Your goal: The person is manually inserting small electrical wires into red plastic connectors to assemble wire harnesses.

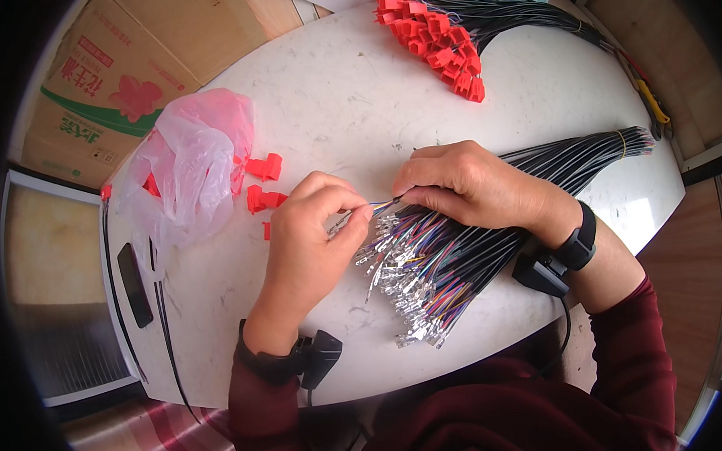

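My left hand (317,227) pinches thin coloured wires at the stripped end of one black cable, thumb against forefinger. Close to its right, my right hand (476,188) grips that cable where the black sheath stops. Below both hands a thick bundle of black cables (491,248) fans out, its coloured wires tipped with silvery crimp terminals (417,304). A yellow tie gathers the bundle's far right end. Left of my left hand lie a few loose red plastic connector housings (266,167). The left fingers partly hide the wire tips.
A pinkish plastic bag (193,156) holding red pieces sits at the left. At the far side lies another black cable bundle with red housings (442,49). A yellow-handled tool (652,104) is at the right edge, a black flat object (134,285) at the left. A cardboard box (121,75) stands behind.
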The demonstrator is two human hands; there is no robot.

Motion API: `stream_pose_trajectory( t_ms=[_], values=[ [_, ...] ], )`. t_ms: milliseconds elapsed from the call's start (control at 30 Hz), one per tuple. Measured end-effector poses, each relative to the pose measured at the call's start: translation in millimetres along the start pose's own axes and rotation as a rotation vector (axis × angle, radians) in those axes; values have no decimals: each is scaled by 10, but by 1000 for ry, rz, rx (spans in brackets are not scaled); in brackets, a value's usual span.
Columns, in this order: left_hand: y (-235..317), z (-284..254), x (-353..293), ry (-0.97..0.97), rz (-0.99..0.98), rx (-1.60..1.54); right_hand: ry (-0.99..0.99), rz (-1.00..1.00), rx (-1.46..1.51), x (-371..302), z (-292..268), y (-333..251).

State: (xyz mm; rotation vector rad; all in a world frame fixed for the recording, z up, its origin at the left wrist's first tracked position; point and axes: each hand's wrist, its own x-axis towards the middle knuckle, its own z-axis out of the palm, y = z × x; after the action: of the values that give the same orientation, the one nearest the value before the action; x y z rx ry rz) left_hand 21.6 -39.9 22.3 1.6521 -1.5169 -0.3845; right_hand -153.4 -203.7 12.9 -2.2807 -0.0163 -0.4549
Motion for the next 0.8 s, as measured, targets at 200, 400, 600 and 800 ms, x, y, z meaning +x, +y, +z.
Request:
stream_pose_trajectory(
  t_ms=[200, 400, 600, 800],
  values=[
    [-61, -30, -4, -94, -133, -138, 6, -10, -3, 11, 1, -9],
    [-100, -33, -6, -114, -233, -345, 23, -35, 7, 6, 2, 3],
    [-104, -64, 0, -150, -229, -336, 6, -14, 14, -1, -5, 2],
    [-66, -91, -19, -191, -243, -295, -7, -6, 23, 6, 13, -2]
  ],
)
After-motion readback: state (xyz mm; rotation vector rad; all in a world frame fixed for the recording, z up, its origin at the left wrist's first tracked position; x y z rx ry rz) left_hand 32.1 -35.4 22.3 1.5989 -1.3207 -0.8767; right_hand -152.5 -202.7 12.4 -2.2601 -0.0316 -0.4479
